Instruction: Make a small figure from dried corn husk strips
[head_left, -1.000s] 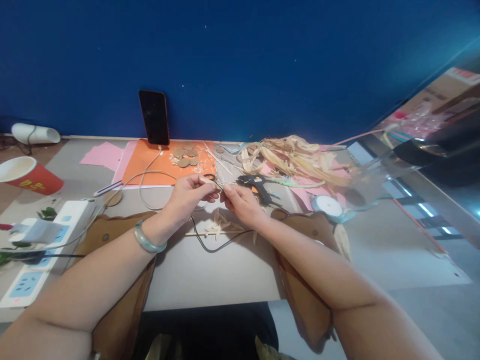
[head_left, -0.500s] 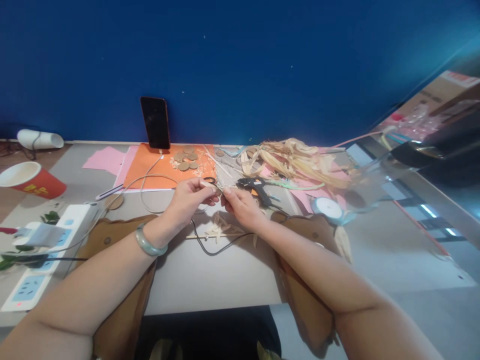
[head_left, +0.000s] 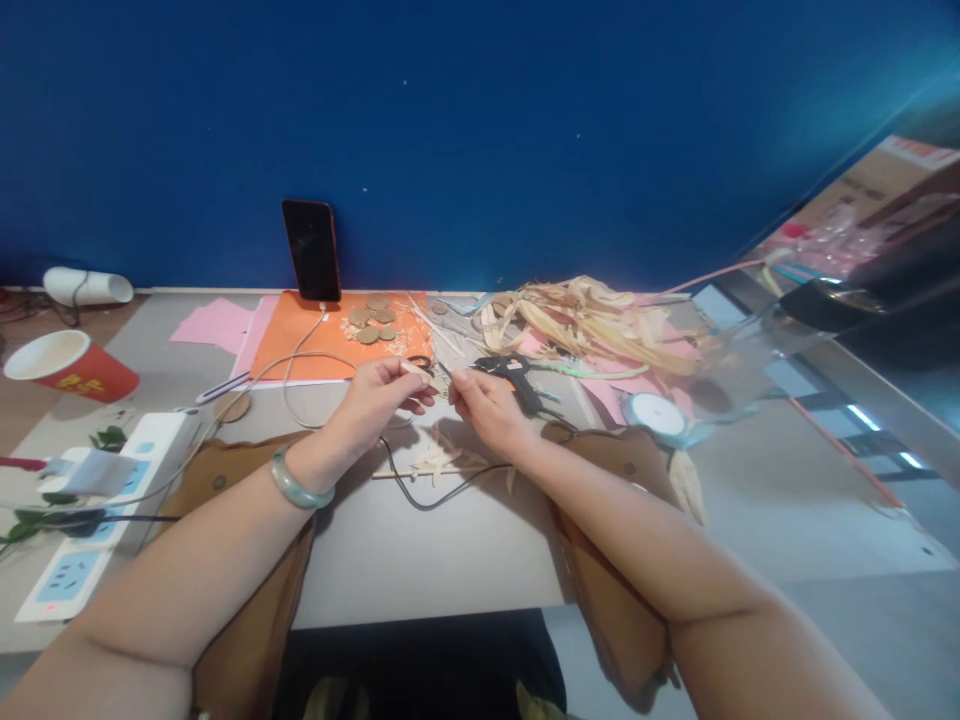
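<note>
My left hand (head_left: 380, 398), with a pale green bangle (head_left: 300, 482) at the wrist, pinches a small pale strip of dried husk (head_left: 421, 376) between thumb and fingers. Close beside it, my right hand (head_left: 487, 408) is closed on a thin, dark, stick-like thing (head_left: 444, 370); its kind is too small to tell. The fingertips of both hands are slightly apart. Husk scraps (head_left: 441, 455) lie on the table below them. Behind my right hand is a black glue gun (head_left: 517, 378). A black loop, perhaps a scissor handle (head_left: 420, 361), shows behind the left fingers.
A phone (head_left: 311, 250) leans on the blue wall. Round discs (head_left: 369, 320) lie on orange paper (head_left: 289, 345). Dried husks (head_left: 592, 315) are heaped at the back right, near a ribbon roll (head_left: 655, 415). A red paper cup (head_left: 82, 367) and a power strip (head_left: 112, 520) stand left; a cable (head_left: 420, 505) crosses in front.
My right hand has drawn slightly away from the left fingertips, and the thin dark thing shows more at its fingers. My left hand still pinches the strip. The view has shifted a little.
</note>
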